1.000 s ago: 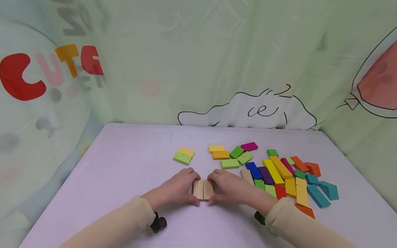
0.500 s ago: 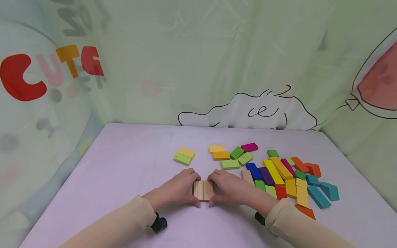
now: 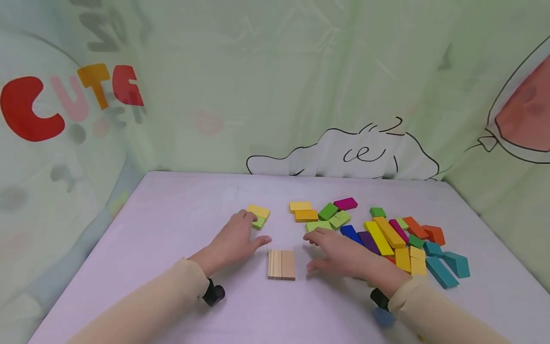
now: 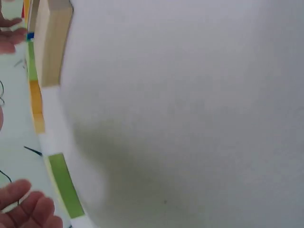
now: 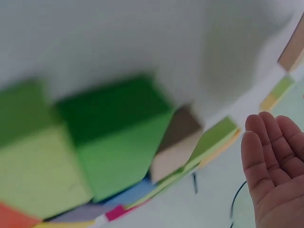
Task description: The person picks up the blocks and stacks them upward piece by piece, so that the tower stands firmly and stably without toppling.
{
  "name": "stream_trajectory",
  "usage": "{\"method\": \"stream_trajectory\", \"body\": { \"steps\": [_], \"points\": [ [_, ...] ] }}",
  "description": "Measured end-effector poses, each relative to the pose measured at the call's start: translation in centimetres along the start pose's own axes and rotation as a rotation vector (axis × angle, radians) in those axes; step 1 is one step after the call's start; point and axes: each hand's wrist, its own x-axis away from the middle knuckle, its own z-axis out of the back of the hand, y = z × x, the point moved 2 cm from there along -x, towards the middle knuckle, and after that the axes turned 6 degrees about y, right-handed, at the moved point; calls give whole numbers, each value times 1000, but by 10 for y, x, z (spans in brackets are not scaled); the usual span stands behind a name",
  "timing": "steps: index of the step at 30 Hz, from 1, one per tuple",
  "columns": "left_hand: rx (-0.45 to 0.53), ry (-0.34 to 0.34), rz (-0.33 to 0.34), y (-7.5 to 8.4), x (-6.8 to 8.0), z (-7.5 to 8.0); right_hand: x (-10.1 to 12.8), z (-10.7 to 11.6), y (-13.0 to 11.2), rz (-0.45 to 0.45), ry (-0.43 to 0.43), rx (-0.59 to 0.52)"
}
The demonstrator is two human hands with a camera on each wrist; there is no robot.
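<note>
Now | we see 2 plain wooden blocks (image 3: 281,264) paired flat on the surface (image 3: 172,248) | left hand (image 3: 234,239) relaxed, fingertips on lime block (image 3: 259,222) | right hand (image 3: 341,253) flat, empty | coloured blocks (image 3: 386,239) left unsorted.

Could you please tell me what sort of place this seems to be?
Probably a play or recording corner: a pale lilac table strewn with painted wooden blocks, closed in by a green cartoon-printed curtain.

Two plain wooden blocks (image 3: 281,264) flat, side by side, touching, on table.
</note>
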Motion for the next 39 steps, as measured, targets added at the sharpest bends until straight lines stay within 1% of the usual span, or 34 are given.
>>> {"method": "stream_trajectory", "body": {
  "steps": [2,4,6,8,11,14,17,19,22,26,29,32,34,37,39],
  "points": [
    [-22,58,56,-5,-7,0,0,6,7,-26,21,22],
    [-47,104,98,-10,-14,-3,-3,11,14,-50,47,65],
    [-59,127,138,-14,-21,-6,-8,14,19,-75,66,110],
    [-62,130,177,-16,-26,-9,-14,15,22,-80,72,158],
    [-69,122,216,-18,-31,-13,-25,14,23,-72,55,201],
    [-89,114,227,-17,-34,-15,-34,10,23,-57,32,222],
    [-105,107,221,-17,-34,-14,-38,6,23,-54,33,241],
    [-112,96,212,-16,-32,-13,-38,5,22,-56,44,234],
    [-109,55,186,-16,-26,-10,-34,4,21,-59,46,175],
    [-74,-44,113,-19,-14,-6,-25,4,20,-1,23,119],
    [-42,-133,30,-22,-3,-3,-19,3,19,37,10,108],
    [-4,-218,-32,-21,7,1,-19,2,22,14,-1,135],
    [22,-267,-60,-20,12,4,-21,0,24,-14,-10,158],
    [31,-312,-92,-16,19,6,-21,-3,22,-42,-33,178],
    [15,-324,-117,-13,25,5,-18,-5,15,-48,-54,146]
  ]
}}
